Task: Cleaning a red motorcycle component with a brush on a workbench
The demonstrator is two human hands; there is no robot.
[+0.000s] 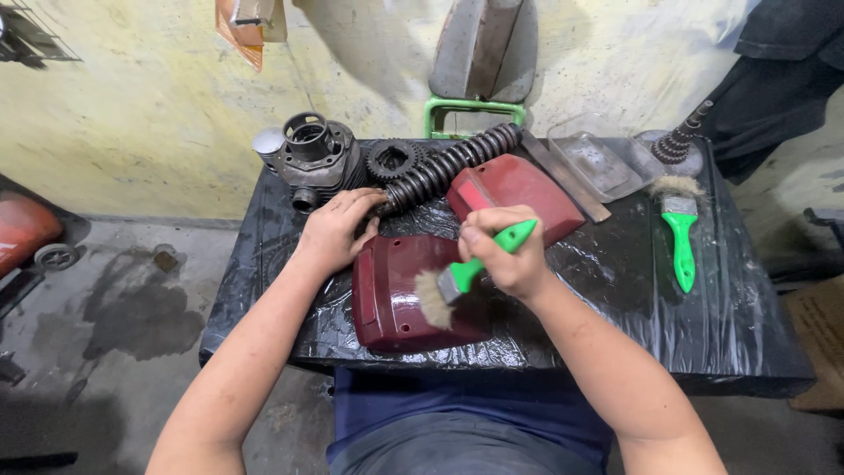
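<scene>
Brushing under way: right hand [514, 259] clenched on green brush [466, 274], bristles on near red cover [396, 299] at table's [747, 334] front; left hand [338, 230] flat, steadying its edge. Far cover [519, 192] seemingly still waiting.

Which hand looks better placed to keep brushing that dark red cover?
Probably the right hand: it grips the green-handled brush, whose bristles rest on the dark red cover. The left hand lies at the cover's far edge, seemingly steadying it, and holds no brush.
</scene>
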